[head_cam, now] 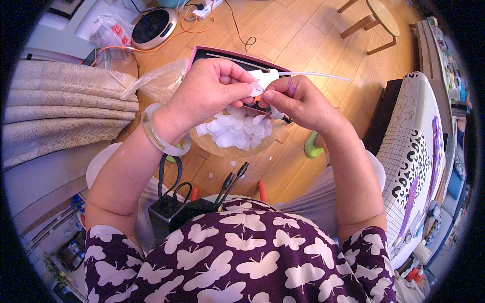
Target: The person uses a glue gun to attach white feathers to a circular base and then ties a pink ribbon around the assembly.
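My left hand (218, 85) pinches a thin white petal-shaped piece (257, 89) between thumb and fingers. The fingertips of my right hand (297, 99) close at the petal's edge on something thin and dark, too small to name. A glittery purple band circles a finger of that hand. Below both hands, a heap of white petals (237, 128) lies on a round wooden surface (242, 152). Behind the hands is a pink-rimmed black tray (204, 51). A white tool, probably a hot glue gun (269, 75), lies there partly hidden, with a translucent stick (318, 74) reaching right.
A clear plastic bag (159, 81) lies left of the tray. Cables and a power strip (206, 8) are on the wooden floor beyond. A stool (382, 22) stands far right, a patterned covered surface (413, 159) nearer. A black device (166, 212) with cables sits against my body.
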### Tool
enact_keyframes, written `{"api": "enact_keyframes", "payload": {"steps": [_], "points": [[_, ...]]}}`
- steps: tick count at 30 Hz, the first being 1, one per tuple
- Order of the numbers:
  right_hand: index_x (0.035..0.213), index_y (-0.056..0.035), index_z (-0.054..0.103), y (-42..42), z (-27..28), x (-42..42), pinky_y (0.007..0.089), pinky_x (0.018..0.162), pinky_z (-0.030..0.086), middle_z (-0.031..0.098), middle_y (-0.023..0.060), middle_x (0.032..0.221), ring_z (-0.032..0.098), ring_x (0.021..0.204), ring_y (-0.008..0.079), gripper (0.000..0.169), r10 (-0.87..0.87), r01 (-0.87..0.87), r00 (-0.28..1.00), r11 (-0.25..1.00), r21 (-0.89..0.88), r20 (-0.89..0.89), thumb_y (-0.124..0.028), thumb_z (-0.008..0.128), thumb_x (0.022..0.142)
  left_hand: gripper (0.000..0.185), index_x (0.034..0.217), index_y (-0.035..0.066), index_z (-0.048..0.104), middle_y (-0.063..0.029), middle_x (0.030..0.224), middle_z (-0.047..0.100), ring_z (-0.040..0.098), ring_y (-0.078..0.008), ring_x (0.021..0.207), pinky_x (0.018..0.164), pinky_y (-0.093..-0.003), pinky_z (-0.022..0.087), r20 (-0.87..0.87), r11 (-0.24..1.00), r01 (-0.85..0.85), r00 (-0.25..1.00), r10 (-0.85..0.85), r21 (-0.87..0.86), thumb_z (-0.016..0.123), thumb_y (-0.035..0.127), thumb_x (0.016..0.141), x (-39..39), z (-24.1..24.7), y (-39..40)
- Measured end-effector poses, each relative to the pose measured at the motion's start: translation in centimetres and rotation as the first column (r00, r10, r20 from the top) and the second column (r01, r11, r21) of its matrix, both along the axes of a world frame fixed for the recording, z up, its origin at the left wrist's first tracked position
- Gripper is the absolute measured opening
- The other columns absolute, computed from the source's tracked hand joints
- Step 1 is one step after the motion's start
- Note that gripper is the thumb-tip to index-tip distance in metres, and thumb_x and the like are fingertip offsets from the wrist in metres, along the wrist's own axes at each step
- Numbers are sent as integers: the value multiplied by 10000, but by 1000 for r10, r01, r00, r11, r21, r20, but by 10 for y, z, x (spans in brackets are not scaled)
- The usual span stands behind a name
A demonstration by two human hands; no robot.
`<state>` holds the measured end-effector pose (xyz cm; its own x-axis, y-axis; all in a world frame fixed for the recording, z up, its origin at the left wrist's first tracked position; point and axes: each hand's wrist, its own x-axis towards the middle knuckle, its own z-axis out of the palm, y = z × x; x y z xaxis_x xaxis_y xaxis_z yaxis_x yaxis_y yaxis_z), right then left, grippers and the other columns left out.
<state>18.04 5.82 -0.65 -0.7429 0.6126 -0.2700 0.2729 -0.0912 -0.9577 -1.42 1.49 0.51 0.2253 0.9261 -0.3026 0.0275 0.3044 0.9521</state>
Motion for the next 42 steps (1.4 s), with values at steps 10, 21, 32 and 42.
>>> {"api": "enact_keyframes", "payload": {"steps": [10, 21, 32, 42], "points": [[728, 0, 608, 1, 8, -1, 230, 531, 439, 580, 18, 633, 514, 570, 72, 212, 3, -2, 997, 1000, -12, 75, -163, 525, 835, 104, 842, -9, 560, -78, 754, 616, 609, -111, 674, 580, -191, 493, 14, 1000, -12, 1000, 12, 3, 594, 62, 774, 1, -1, -1], [735, 4, 605, 0, 8, -1, 224, 529, 438, 580, 19, 641, 512, 570, 69, 215, -13, 15, 999, 998, -55, 39, -172, 531, 835, 82, 801, -2, 546, -76, 745, 609, 608, -115, 664, 569, -197, 489, -14, 1000, -13, 1000, 13, 3, 594, 59, 773, 4, -1, -1], [721, -3, 599, 1, -5, -1, 218, 511, 417, 563, -2, 624, 490, 557, 59, 197, -17, 15, 999, 999, -42, -45, -156, 536, 828, 78, 853, 0, 535, -67, 761, 604, 605, -114, 681, 574, -196, 487, 51, 997, -2, 999, -3, 81, 559, 16, 781, 4, -6, -3], [697, 4, 592, 1, 4, 0, 222, 506, 412, 558, 2, 607, 486, 548, 65, 197, 9, -8, 1000, 1000, -28, 22, -143, 540, 818, 159, 835, -34, 543, -76, 786, 577, 584, -114, 727, 650, -222, 488, 32, 994, 18, 999, -22, 110, 479, -93, 701, 4, -4, -4]]}}
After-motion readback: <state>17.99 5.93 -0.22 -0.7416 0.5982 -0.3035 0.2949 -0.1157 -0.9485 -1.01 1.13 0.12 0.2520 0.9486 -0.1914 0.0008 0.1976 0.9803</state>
